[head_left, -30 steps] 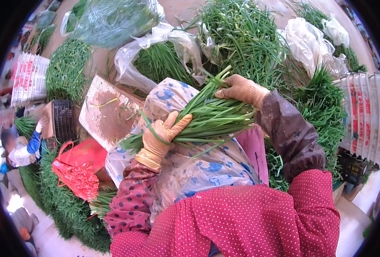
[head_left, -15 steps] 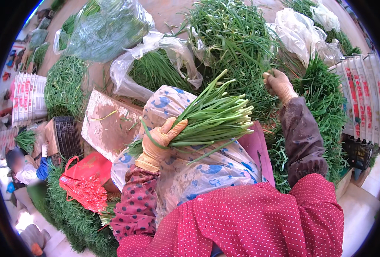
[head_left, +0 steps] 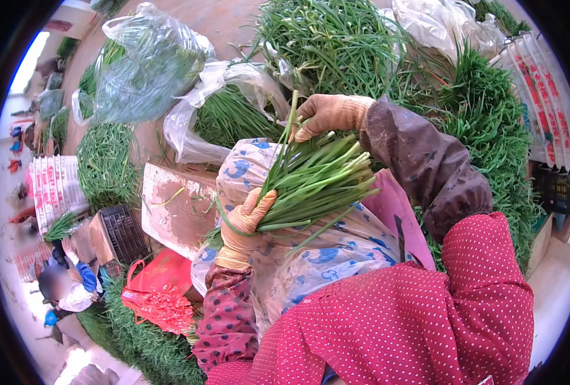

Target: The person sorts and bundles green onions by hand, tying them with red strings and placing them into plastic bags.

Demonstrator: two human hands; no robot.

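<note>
My left hand (head_left: 243, 224), in a pale yellow glove, is closed around a thick bunch of garlic chives (head_left: 323, 186). The cut, pale stem ends fan out to the right, and one blade loops over the back of the hand. Above the bunch, my right hand (head_left: 333, 115) in a tan glove pinches a few chive stalks (head_left: 291, 119) that stick up at its upper edge. Under the bunch, a whitish plastic cover with blue prints (head_left: 336, 247) lies over my lap.
Ahead lies a big heap of loose chives (head_left: 330, 51), with more greens (head_left: 484, 122) at right. An open plastic bag (head_left: 189, 122) of chives sits nearby. On the left are a worn board (head_left: 179, 199), a red bag (head_left: 163, 282), black crates (head_left: 121, 234) and another person (head_left: 73, 282).
My right hand has come left from beside the heap to the top of the bunch, where it now pinches stalks. My left hand keeps its grip. The whole view has shifted slightly.
</note>
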